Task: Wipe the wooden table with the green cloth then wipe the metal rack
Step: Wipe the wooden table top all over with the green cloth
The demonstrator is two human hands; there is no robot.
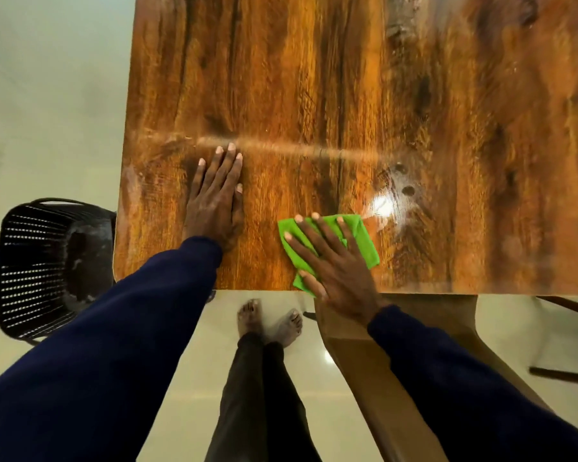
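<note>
Glossy dark-grained wooden table [314, 95], folded bright green cloth [364, 241] flat near its front edge.

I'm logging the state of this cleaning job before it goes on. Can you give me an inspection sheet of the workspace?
Surface: wooden table, glossy, with pale smears and a glare spot beyond the cloth.
Job's things: green cloth folded, flat on the table near its front edge; metal rack not in view.
Clutter: nothing seen on the table.
Grippers: left hand flat on bare wood, fingers together; right hand spread, pressing on the cloth.
Cables: nothing seen.
Surroundings: black slatted chair at the table's left; wooden chair under the front edge; pale shiny floor; bare feet below the edge.
</note>
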